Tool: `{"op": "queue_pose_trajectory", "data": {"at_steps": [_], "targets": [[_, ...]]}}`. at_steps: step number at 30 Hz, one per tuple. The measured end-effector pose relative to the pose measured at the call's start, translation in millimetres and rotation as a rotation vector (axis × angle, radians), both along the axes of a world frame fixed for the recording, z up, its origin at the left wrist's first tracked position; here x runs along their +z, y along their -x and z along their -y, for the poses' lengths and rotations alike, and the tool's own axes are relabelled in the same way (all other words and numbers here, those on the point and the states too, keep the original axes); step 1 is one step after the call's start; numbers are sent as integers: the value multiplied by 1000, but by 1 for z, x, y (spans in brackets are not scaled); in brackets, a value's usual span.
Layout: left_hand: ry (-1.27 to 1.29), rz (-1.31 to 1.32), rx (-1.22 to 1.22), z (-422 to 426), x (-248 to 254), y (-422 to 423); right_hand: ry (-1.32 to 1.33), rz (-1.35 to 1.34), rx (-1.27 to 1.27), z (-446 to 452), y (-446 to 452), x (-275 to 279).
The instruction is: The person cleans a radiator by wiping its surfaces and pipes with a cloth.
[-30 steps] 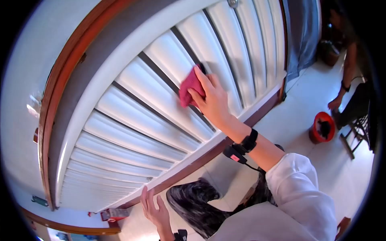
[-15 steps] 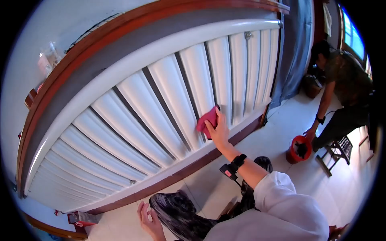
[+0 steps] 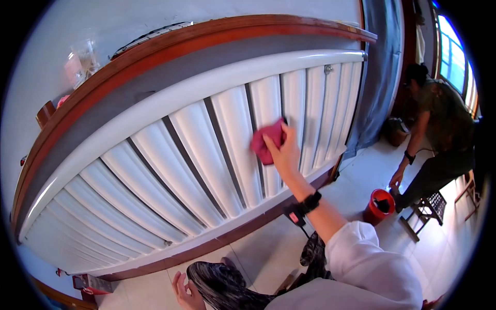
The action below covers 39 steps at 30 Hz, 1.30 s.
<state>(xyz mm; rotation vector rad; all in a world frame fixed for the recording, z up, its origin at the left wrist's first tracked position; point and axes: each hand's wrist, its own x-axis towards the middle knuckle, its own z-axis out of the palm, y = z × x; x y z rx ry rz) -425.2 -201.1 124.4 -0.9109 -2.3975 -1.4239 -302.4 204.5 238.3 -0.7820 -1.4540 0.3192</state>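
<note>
A dark pink cloth (image 3: 267,143) is pressed to the white radiator (image 3: 194,150) by my right hand (image 3: 284,154), whose fingers grip its right side. The cloth covers part of a column and the dark gap next to it. A black band with a small box is strapped round my right wrist. Low in the view, beside my knee in dark patterned trousers (image 3: 219,284), my left hand (image 3: 187,293) hangs with fingers loosely curled and apart, holding nothing.
A brown wooden shelf (image 3: 248,26) runs above the radiator. On the right, another person (image 3: 439,119) bends over a red bucket (image 3: 371,213) with something dark inside, near a low stool (image 3: 431,209). A blue curtain (image 3: 380,77) hangs beside the radiator; a red box (image 3: 93,284) stands lower left.
My right hand has moved up the radiator with the cloth. The other person's hand has come up off the bucket's rim. The view has shifted a little.
</note>
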Motion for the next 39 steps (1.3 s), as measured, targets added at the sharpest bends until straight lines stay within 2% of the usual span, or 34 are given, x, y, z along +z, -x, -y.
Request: {"op": "queue_pose_trajectory", "data": {"at_steps": [2,5,6,7,9,11,13,16,18,21,24,29,33,35,39], "targets": [[-11,-29,-6,0,1,0,90,36,9,2,-5,-42],[-5,-56,-15,5,0,-3,146,57,3,9,-8,-51],[-4,-58,-12,5,-2,-2,91,46,-9,6,-7,-42],[0,-52,-12,4,-6,0,34,1,17,3,-4,-19],[148,-292,152,10,-19,5,-31,-51,43,-6,-2,39],[202,-258,170,9,-25,9,-138,-59,-26,-13,0,94],[126,-308,193,3,-25,10,-85,-64,-76,-9,0,120],[123,-286,190,-9,-19,11,-143,-47,-53,-13,4,83],[114,-274,183,-15,-19,14,-125,0,-36,-13,3,25],[133,-322,190,-25,-22,22,92,88,-41,0,-4,-57],[199,-428,172,-33,-21,29,197,129,-34,7,-6,-118],[200,-502,70,-62,-22,35,423,227,-4,23,-14,-123],[196,-498,66,-79,-18,43,32,117,-53,18,-1,-47],[164,-468,63,-89,-19,50,-50,89,-66,20,4,-15],[53,-414,72,-100,-37,65,-62,101,-79,11,10,-51]]}}
